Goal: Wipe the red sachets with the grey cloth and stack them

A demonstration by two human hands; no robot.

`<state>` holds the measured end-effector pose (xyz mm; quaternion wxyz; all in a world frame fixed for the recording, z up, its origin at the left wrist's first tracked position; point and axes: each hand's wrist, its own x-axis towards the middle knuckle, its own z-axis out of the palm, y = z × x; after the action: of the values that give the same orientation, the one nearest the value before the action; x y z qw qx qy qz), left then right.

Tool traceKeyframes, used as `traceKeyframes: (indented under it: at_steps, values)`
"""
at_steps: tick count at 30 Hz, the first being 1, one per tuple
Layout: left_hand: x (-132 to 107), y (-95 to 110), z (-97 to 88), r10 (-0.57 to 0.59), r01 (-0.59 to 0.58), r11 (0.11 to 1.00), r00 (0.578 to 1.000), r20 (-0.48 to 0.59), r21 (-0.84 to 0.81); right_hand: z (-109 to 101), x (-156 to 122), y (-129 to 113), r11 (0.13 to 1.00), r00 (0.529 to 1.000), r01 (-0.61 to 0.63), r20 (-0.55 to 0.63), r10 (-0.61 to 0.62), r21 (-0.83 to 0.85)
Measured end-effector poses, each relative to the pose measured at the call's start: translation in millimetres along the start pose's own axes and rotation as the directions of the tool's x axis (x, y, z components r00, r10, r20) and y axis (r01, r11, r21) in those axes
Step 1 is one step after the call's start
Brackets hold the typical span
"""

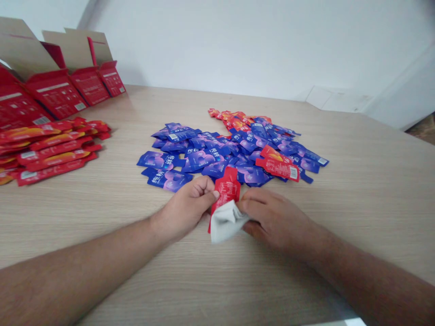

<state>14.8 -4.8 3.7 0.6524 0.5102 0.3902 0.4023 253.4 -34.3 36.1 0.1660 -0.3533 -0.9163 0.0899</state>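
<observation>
Red sachet (226, 192) in both hands (185, 209)

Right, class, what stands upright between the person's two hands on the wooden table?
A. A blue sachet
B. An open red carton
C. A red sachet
C: a red sachet shows between the left hand and right hand, its lower part behind a pale crumpled piece.
</observation>
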Motion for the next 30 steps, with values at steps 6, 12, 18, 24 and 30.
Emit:
traceKeyframes:
  at_steps: [6,12,18,24,30]
  values:
    - [-0.1,-0.3,-0.7,0.013,-0.013,1.0,1.0,-0.003,0.028,-0.6,0.6,1.0,0.999,0.999,0.032,0.032,-0.032,0.024]
    - [0.9,-0.7,-1.9,-0.016,0.016,0.999,1.0,0.005,0.034,0.0,0.3,3.7,0.992,0.99,-0.122,-0.071,0.119,-0.037]
    - [-0.5,0.6,-1.6,0.008,-0.01,0.998,1.0,0.024,0.057,1.4,-0.3,-0.8,1.0,1.0,-0.019,0.011,0.019,0.012]
    - [2.3,-2.8,-6.3,0.006,-0.013,0.992,0.998,0.057,0.122,-0.7,1.4,6.4,0.978,0.965,-0.204,-0.175,0.195,-0.032]
    - [2.1,-2.8,-6.1,0.029,-0.037,0.992,0.997,0.071,0.119,1.2,0.0,7.4,0.994,0.988,-0.109,-0.112,0.108,-0.002]
